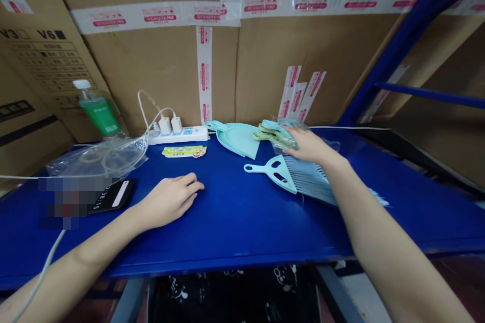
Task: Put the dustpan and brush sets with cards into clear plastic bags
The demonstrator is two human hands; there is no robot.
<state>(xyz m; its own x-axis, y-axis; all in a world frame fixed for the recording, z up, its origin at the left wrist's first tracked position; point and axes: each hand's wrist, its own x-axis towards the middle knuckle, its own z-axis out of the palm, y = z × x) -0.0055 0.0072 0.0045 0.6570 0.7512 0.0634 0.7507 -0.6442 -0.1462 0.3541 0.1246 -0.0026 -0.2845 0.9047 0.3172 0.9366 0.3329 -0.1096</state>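
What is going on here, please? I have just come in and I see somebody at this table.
A person is working at a blue metal table with bare hands. Their right hand rests on a clear plastic bag of pale green plastic pieces, beside a mint-green hand brush with grey bristles and a mint-green dustpan. Their left hand lies empty on the table, with a white power strip farther back.

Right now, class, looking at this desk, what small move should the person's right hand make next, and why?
Probably the right hand should lift the plastic-wrapped green bundle it rests on, since the brush and dustpan lie separately beside it and the left hand holds nothing.
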